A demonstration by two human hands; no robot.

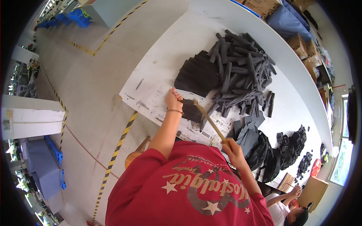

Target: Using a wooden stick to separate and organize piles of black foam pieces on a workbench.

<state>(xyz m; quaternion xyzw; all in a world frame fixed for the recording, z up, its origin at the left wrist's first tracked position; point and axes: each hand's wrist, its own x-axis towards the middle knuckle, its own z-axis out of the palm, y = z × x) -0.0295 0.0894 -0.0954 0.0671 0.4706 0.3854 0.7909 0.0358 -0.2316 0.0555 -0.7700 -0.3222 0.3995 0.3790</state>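
Flat dark foam piece (190,111), seemingly rectangular

A dark flat piece (191,112) is held down on the white counter (158,64) by the left hand (173,100). A long brush (211,122) is gripped by the right hand (230,147). A pile of dark strips (241,71) is seen nearby.

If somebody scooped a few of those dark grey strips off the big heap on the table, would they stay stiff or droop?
The strips look like cut foam: thick, matte, mostly straight even where they jut from the heap, so probably light and only slightly bendy. Flat-sided, they should not roll, but the loosely crisscrossed pile could slide apart if pushed.
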